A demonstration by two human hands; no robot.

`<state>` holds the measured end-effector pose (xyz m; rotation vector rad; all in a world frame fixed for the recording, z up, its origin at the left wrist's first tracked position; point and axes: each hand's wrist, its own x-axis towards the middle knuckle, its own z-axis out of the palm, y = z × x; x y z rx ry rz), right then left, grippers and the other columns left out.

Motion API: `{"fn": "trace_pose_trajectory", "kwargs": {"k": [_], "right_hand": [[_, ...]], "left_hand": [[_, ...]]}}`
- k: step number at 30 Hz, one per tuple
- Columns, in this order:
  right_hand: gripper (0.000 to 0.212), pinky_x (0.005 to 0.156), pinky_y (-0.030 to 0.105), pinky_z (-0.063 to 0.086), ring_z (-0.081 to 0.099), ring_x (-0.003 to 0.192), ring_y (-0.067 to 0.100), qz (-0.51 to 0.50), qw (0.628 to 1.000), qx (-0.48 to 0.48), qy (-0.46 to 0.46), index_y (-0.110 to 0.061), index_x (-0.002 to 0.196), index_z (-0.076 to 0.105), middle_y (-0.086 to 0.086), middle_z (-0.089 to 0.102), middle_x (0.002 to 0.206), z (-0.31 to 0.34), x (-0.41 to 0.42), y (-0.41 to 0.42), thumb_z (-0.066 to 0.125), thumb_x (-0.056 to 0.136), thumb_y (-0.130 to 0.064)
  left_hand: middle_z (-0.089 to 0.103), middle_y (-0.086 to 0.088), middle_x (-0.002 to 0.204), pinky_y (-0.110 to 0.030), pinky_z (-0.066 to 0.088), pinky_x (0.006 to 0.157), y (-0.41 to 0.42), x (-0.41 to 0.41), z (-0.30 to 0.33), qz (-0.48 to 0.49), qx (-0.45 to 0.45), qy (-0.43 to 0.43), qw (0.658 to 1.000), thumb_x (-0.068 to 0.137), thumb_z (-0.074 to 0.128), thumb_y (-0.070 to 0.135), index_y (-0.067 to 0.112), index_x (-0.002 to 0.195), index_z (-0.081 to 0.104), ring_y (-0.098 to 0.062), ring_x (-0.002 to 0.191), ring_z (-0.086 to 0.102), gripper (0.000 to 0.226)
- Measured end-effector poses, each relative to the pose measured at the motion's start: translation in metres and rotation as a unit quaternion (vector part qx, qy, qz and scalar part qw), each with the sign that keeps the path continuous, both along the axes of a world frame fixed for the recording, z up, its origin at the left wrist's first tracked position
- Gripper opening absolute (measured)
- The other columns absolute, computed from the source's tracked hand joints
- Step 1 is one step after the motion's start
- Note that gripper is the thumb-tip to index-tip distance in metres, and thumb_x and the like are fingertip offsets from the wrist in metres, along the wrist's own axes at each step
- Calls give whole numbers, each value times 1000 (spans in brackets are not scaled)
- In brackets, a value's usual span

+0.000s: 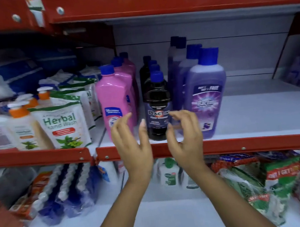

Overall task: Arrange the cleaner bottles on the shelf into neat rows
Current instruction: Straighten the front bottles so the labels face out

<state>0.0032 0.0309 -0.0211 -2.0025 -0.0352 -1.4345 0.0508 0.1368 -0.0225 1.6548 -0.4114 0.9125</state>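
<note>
1. Both up front: left hand (130, 144) and right hand (185, 137) raised at the red shelf edge (258, 144), flanking the front black bottle (157, 110).
2. Left fingers spread wide, holding nothing, overlapping the front pink bottle (115, 102); contact can't be told.
3. Right fingers curled, loosely apart, empty, just beside black bottle's label.
4. Three upright rows run front to back: pink, black, then purple bottle (207, 97) row at right.
5. Herbal hand wash pouch (62, 125) stands left of pink row.
</note>
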Motion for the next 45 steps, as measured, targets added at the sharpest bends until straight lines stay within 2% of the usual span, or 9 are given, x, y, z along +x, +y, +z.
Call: {"fn": "trace_pose_trajectory", "kwargs": {"k": [6,9,16,22,26,29,33,40,45], "right_hand": [[41,93,43,53,63,112,22,87,986,6,139,-11,132,49,7,63,125,6,53,57,54,95,-27],[43,81,42,53,67,98,33,64,973,13,221,-15,132,43,13,70,113,10,67,69,47,97,-40],[33,70,44,53,68,78,32,48,972,-7,228,-17,121,47,10,72,89,6,57,68,41,99,-41],[37,98,33,48,57,114,16,2,994,29,104,-10,130,54,5,61,122,2,33,60,51,98,-29],[35,98,41,47,52,116,19,-47,993,101,27,-8,129,48,-1,50,122,10,23,36,51,98,-25],[41,95,27,40,53,119,26,-42,983,134,121,-6,133,43,9,56,127,15,29,14,49,98,-27],[37,76,36,42,63,106,37,-21,962,126,242,-7,122,48,17,69,112,18,31,-1,44,99,-37],[34,69,40,47,65,82,30,12,968,80,239,-10,101,47,9,69,87,16,6,-4,41,98,-44],[34,80,29,46,63,98,15,1,979,66,190,-17,117,56,-1,68,106,13,-11,-8,43,99,-42]], "left_hand": [[44,-12,145,-42,40,107,48,55,9,-64,34,141,987,92,52,48,10,142,30,-26,134,43,67],[66,-8,118,-33,45,79,60,67,12,-99,87,165,977,95,48,46,13,128,46,-28,105,63,46],[69,-1,86,-40,51,64,77,55,8,-59,117,101,986,92,51,52,19,106,52,-24,75,65,36],[55,-9,131,-35,43,102,67,27,-1,-35,82,50,995,95,57,34,11,134,47,-22,121,52,46],[56,-15,127,-31,41,103,31,-2,4,-63,92,-56,992,96,53,10,4,129,51,-25,118,53,34],[51,-10,141,-28,37,110,2,0,16,-190,104,62,974,98,44,9,11,143,37,-22,129,49,46],[49,-12,146,-29,36,102,-16,7,22,-224,132,223,940,92,43,-1,19,152,17,-29,130,49,69],[50,-10,143,-46,43,106,-9,-3,6,-203,139,214,945,87,44,-2,22,151,19,-30,126,52,73],[33,-10,157,-36,23,121,-13,-24,4,-188,113,205,954,90,47,-1,15,153,17,-24,144,32,72]]}}
